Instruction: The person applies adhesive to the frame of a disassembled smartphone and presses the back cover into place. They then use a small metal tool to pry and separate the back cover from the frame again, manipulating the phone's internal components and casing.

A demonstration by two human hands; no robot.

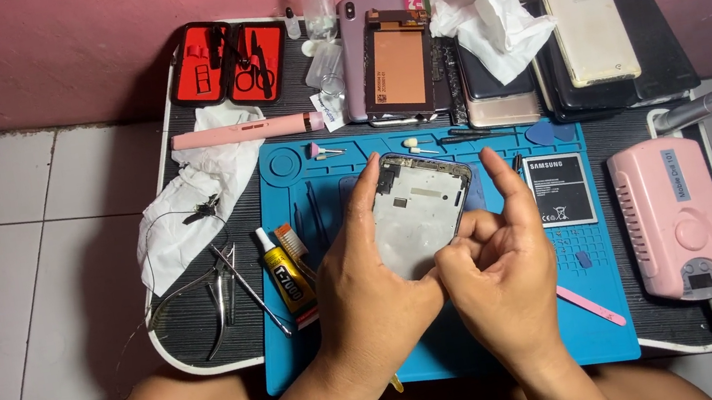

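Both hands meet over the blue silicone work mat (491, 349). The left hand (364, 269) clamps one bare silver phone frame (419, 214), fingers curled round its left edge; the right hand (498, 268) pinches together on the frame's lower right edge. At three o'clock lies one dark flat phone battery (559, 189); at nine, one yellow glue tube (286, 278). At twelve, one purple phone (357, 49).
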